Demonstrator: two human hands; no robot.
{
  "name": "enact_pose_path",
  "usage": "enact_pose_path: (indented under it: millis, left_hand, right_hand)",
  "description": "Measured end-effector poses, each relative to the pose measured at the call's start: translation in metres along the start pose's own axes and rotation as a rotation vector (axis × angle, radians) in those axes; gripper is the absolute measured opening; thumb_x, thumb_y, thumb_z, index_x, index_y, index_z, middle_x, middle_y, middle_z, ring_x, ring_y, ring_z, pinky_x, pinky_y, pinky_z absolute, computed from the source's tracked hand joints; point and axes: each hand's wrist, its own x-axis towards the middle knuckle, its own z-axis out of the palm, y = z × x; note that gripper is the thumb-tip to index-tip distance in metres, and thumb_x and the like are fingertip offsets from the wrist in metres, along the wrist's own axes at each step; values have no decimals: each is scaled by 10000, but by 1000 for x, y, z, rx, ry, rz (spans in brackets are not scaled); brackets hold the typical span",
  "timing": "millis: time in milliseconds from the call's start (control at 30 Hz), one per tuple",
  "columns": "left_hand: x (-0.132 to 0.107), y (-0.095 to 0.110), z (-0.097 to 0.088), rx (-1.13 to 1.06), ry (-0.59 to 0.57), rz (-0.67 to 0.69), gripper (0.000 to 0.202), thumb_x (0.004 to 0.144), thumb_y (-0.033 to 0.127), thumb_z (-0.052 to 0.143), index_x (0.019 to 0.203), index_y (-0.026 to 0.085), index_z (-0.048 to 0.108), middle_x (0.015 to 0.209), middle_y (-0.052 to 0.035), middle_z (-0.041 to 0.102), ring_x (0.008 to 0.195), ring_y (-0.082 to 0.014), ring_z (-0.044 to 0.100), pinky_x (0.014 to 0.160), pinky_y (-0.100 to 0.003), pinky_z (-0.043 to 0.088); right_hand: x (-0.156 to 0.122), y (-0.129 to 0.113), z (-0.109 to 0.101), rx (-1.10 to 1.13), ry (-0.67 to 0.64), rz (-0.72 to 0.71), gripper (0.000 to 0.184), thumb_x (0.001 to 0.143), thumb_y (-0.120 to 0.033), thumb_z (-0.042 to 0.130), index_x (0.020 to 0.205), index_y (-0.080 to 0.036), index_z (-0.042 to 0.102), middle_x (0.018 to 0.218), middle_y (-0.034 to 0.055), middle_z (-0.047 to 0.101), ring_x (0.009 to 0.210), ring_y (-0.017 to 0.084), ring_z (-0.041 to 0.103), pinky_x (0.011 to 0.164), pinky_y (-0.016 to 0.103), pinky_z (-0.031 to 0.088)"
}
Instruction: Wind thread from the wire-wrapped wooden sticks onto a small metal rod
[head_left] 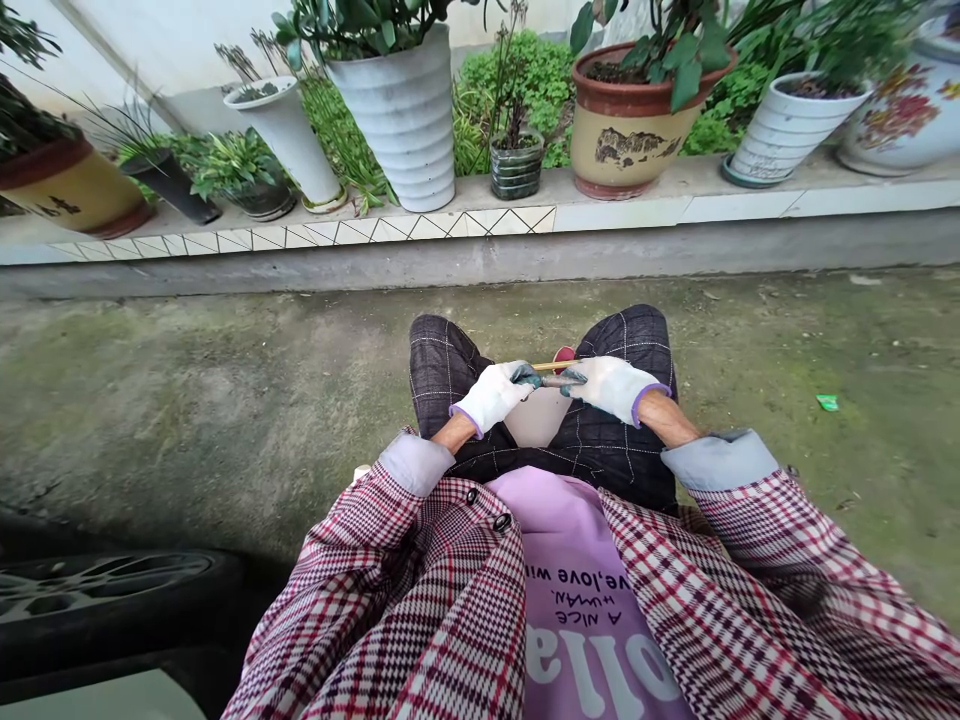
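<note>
Left hand (504, 392) and right hand (611, 388) pinch a grey rod (553, 381) beside a yellow stick (556, 366), both seemingly light and stiff, best held near their ends.

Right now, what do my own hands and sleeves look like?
Your left hand and right hand wear white gloves with dark grey-green fingers and purple edges at the wrist. Both sleeves are checked in red, black and white, with plain pale grey cuffs folded back.
</note>
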Motion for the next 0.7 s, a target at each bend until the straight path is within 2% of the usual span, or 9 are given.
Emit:
enact_pose_path:
  millis: [67,133,267,367,533,700]
  left_hand:
    - [-1,4,6,-153,48,-71,134,789,262,590,788,145,656,602,21,592,539,-82,501,522,-189,395]
    - [-1,9,9,-345,70,-150,129,797,251,582,777,137,639,560,25,566,475,-69,467,473,-187,378]
    - [1,17,9,-632,52,-252,114,791,192,573,834,118,649,526,24,563,434,-66,464,416,-184,356]
    - [2,16,7,-688,48,-302,103,792,185,592,837,115,653,504,33,551,412,-59,446,395,-180,332]
    - [2,14,5,-662,73,-288,112,790,227,657,814,118,654,503,35,558,386,-48,436,389,-179,331]
    - [3,13,5,-677,71,-319,106,795,215,650,818,112,653,511,28,568,377,-47,428,376,-184,319]
  right_hand:
    - [2,-5,-2,-138,24,-15,187,852,-301,668,976,-166,705,988,118,705,936,254,655,798,314,473]
    - [2,-11,-4,-228,78,-35,217,888,-309,590,1014,-166,693,986,117,708,895,237,649,763,298,449]
    - [0,-16,-3,-79,155,-45,256,896,-363,548,1011,-181,688,870,56,696,749,176,607,660,266,419]
    - [-1,-17,2,127,166,-12,270,873,-413,573,932,-173,682,723,12,633,598,129,540,532,241,397]
    - [-4,-22,9,605,52,154,329,813,-449,639,943,-147,653,620,-21,563,395,85,436,324,225,366]
    - [-7,-32,8,646,66,151,260,798,-393,674,880,-149,645,609,-19,565,386,68,429,288,197,357]
